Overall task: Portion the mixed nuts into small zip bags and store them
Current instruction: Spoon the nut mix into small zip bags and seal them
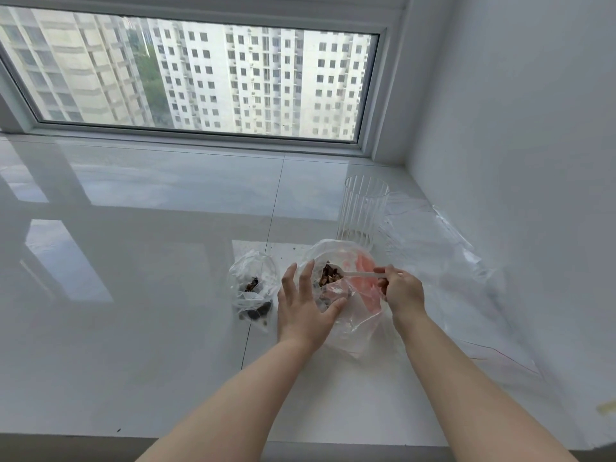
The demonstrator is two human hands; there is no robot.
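A right hand (401,291) pinches a white spoon (358,274) loaded with mixed nuts (330,275) over an open zip bag (353,311) on the white bench (133,261). The left hand (305,306), fingers spread, steadies the bag's mouth. At nine o'clock of it lies a filled bag (253,288); at twelve o'clock stands a ribbed clear cup (363,208).

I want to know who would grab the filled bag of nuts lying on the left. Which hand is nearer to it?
Left. The left hand lies just beside the small filled bag, resting on the big plastic bag. The right hand is beyond that bag, holding the white spoon.
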